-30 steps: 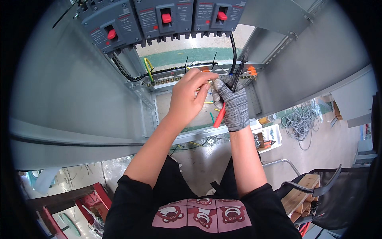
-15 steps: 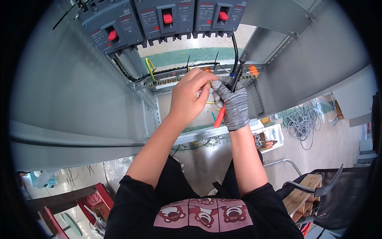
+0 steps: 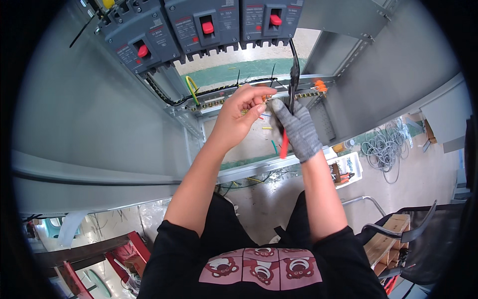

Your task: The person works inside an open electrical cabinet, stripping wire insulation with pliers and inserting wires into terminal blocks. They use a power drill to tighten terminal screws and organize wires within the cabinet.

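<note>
My bare left hand (image 3: 239,117) reaches up to the brass terminal bar (image 3: 303,93) inside a grey electrical cabinet. Its thumb and fingertips are pinched together at the bar, and what lies between them is too small to tell. My right hand (image 3: 298,130), in a grey knit glove, touches the left fingertips. It grips a red-handled hand tool (image 3: 284,147) and a black cable (image 3: 294,70) that runs up to the rightmost of three dark circuit breakers (image 3: 206,25) with red levers.
A yellow-green wire (image 3: 190,84) loops at the bar's left end, and orange caps (image 3: 320,85) sit at its right end. Below on the floor are a white tray of tools (image 3: 348,167), a coil of grey cable (image 3: 386,144), a black chair (image 3: 413,229) and a red frame (image 3: 134,249).
Both hands stay together at the terminal bar. My left fingers have closed a little nearer the bar, and the gloved hand keeps hold of the tool and cable.
</note>
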